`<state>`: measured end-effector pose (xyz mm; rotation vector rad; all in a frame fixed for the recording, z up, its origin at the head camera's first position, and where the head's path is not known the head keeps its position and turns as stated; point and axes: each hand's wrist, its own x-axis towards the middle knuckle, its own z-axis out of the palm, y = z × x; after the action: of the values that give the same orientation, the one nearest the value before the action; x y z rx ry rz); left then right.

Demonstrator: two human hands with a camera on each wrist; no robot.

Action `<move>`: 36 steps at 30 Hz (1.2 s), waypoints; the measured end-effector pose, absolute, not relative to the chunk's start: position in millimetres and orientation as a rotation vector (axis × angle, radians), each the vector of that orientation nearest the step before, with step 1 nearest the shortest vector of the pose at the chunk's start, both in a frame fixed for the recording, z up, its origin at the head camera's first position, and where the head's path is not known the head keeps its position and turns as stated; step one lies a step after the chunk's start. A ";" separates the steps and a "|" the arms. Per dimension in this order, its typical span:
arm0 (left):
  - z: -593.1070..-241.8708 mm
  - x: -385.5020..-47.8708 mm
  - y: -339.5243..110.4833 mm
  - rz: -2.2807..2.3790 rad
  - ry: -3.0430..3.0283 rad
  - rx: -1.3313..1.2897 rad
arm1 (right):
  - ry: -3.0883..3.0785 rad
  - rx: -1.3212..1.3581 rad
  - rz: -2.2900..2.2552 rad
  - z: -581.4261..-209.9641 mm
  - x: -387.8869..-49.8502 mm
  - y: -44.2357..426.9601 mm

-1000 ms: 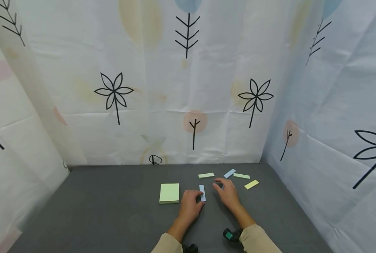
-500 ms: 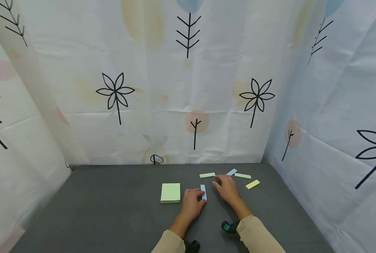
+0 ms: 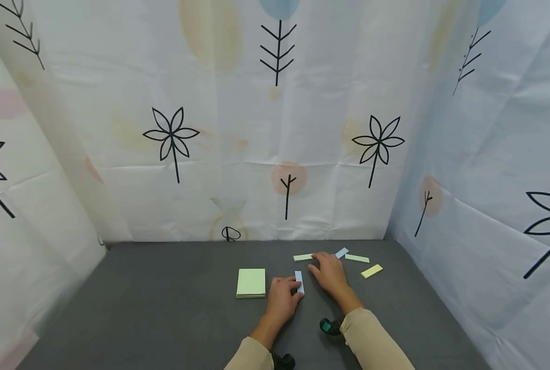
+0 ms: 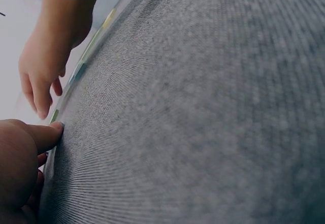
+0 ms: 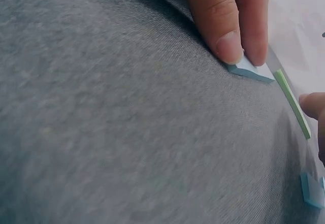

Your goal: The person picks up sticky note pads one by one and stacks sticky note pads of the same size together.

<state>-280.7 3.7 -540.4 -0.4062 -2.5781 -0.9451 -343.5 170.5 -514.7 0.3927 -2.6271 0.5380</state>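
A narrow light-blue sticky note pad [image 3: 298, 276] lies lengthwise on the dark table. My left hand [image 3: 281, 299] holds it, thumb at its near end and a finger on top; the right wrist view also shows this blue pad [image 5: 249, 70] under those fingertips. Just to the right, my right hand [image 3: 331, 275] has its fingers loosely extended. Its foremost fingertip overlaps the right end of a narrow pale-green pad [image 3: 301, 258]; I cannot tell whether they touch. In the right wrist view, the right hand [image 5: 317, 109] sits beside a green pad [image 5: 293, 104].
A stack of square pale-green notes [image 3: 250, 282] stands left of the left hand. Beyond the right hand lie another blue strip [image 3: 342, 252], a green strip [image 3: 357, 258] and a yellow strip [image 3: 372, 271]. Patterned white curtains [image 3: 238, 128] enclose the table [image 3: 164, 308].
My right hand has moved slightly away from me and leftward, bringing its fingertips over the end of the pale-green strip. The left hand stays on the blue pad.
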 end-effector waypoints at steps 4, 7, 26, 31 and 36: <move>-541.6 -281.1 5.0 -0.940 -2.603 -0.402 | -2.668 0.391 0.531 -515.4 -348.4 168.2; -542.5 -279.9 6.1 -0.943 -2.626 -0.402 | -2.719 0.382 0.553 -518.4 -350.0 166.5; -542.3 -279.8 5.3 -0.946 -2.601 -0.398 | -2.859 0.357 0.363 -517.5 -347.4 164.5; -541.5 -279.1 5.7 -0.920 -2.596 -0.388 | -2.839 0.331 0.298 -517.2 -344.3 167.0; -538.6 -278.8 5.5 -0.939 -2.613 -0.359 | -2.813 0.379 0.342 -513.6 -341.8 169.2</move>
<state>-278.8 5.5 -538.6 -0.3590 -2.6125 -0.9387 -341.8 169.2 -513.6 0.3792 -2.8129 0.3422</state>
